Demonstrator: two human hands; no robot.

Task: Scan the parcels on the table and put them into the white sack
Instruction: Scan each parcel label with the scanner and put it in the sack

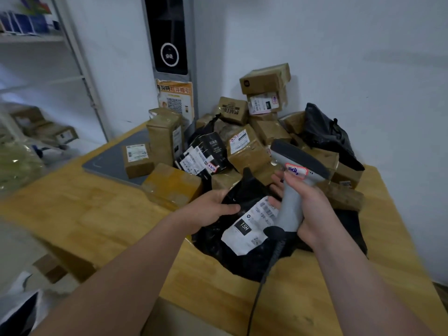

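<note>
With my left hand [213, 210] gripping the black poly-bag parcel [218, 243] on the tabletop [116, 214] and my right hand [309, 212] wrapped round the barcode scanner [292, 197], I'd flatten the shipping label [249, 229] between both hands, then tilt the scanner down onto it.

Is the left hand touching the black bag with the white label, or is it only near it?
Touching. The head view shows the left hand gripping the black bag at its left edge, the thumb lying on the plastic.

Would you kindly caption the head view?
Right hand holds a scanner above a labelled black parcel gripped by left hand.
</note>
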